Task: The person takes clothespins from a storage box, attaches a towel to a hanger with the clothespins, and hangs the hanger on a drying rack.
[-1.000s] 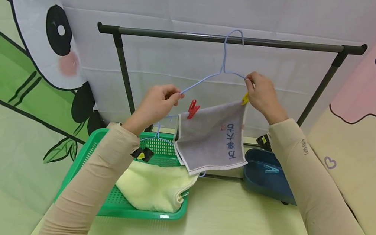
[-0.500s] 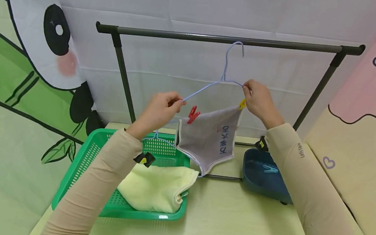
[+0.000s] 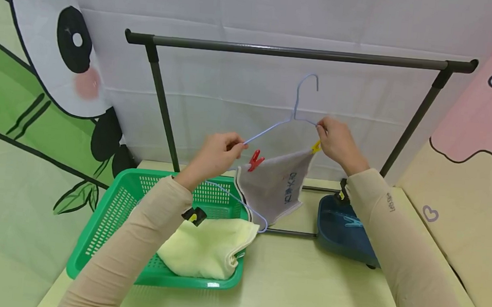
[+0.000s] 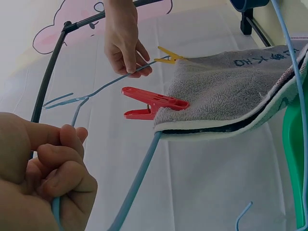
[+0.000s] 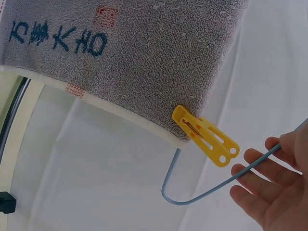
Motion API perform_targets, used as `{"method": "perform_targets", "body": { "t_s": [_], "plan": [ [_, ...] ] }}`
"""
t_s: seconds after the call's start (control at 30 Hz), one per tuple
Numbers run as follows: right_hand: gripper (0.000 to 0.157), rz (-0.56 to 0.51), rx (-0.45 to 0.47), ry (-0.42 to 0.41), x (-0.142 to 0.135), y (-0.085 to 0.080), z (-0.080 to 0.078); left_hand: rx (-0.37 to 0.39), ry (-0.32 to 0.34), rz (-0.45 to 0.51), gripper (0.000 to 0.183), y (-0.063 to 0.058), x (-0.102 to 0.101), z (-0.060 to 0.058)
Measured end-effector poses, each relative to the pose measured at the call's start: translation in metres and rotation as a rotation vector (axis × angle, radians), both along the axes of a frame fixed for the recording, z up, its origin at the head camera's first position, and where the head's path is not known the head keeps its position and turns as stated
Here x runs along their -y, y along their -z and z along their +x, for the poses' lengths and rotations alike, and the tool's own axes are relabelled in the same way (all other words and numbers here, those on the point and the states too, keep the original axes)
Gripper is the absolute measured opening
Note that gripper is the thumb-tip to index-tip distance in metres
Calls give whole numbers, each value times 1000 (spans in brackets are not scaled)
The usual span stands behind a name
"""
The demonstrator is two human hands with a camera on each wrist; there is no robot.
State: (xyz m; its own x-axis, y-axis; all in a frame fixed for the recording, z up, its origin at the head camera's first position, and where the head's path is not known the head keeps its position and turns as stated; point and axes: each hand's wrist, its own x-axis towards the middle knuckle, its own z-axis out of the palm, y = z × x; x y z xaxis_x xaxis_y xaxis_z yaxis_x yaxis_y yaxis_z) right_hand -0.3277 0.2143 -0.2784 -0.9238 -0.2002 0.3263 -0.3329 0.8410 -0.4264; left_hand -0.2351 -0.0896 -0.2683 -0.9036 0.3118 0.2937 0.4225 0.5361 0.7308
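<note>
Both hands are working on one light-blue wire hanger: the left hand is pinching its left shoulder between thumb and curled fingers, and the right hand is pinching its right shoulder near the bend. The grey cloth is hanging folded over the lower wire, between the hands and slightly below them; a red peg is clipping its left top corner and a yellow peg its right. In the head view the hook is standing below the black rail, not engaging it. Reading: the person is probably handling the loaded hanger off the rail, with unpegging likely to follow; the pictures are not settling whether it is going up or coming down. If unpegging, the next move is calling for one hand to keep supporting the wire while the other is squeezing a peg, so the cloth is not slipping sideways. The green basket is sitting below, holding a yellow cloth.
</note>
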Motion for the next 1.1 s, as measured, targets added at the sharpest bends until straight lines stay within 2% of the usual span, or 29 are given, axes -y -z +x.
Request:
{"method": "perform_targets", "body": {
  "t_s": [0.17,0.33,0.6,0.77,0.9,1.1],
  "plan": [
    [31,18,-9,-3,-3,7,-1,-7,-8,-22,19,4,-4,1],
    [31,1,-85,17,-3,3,1,-20,2,16,20,2,-4,2],
    [32,-47,-265,66,-1,-10,2,-82,-6,68,18,-9,-6,4],
    [31,-58,-372,76,-2,-24,1,-120,-19,69,20,-21,-11,4],
    [31,-57,-366,83,-2,-36,1,-130,-23,73,20,-30,-13,4],
    [33,-57,-329,98,-4,-47,-1,-130,-32,71,19,-37,-16,3]
  ]
}}
